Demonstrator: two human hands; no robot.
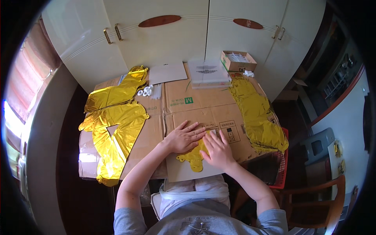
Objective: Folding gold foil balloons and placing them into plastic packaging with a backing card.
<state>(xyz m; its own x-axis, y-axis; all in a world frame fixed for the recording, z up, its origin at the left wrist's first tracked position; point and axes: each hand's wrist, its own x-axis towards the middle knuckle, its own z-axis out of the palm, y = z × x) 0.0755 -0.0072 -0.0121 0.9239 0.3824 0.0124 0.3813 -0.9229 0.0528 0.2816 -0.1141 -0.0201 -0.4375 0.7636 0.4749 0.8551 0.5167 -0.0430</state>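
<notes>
Left hand [185, 137] and right hand [217, 150] are covering parts of the small gold foil piece [194, 158], hiding its full outline. Top edge is cutting off the white cabinets [164, 43]; bottom edge is cropping the grey shirt [172, 221]. Contents [239, 57] of the open carton [239, 67] are appearing too small to identify.

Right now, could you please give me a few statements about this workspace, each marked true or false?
1. The left hand and right hand are at the small gold foil piece. True.
2. The left hand is clenched into a fist. False: its fingers are extended.
3. White rolls lie beside the large gold foil at the left. True.
4. The wooden chair stands at the person's left. False: the wooden chair is at the right.
</notes>
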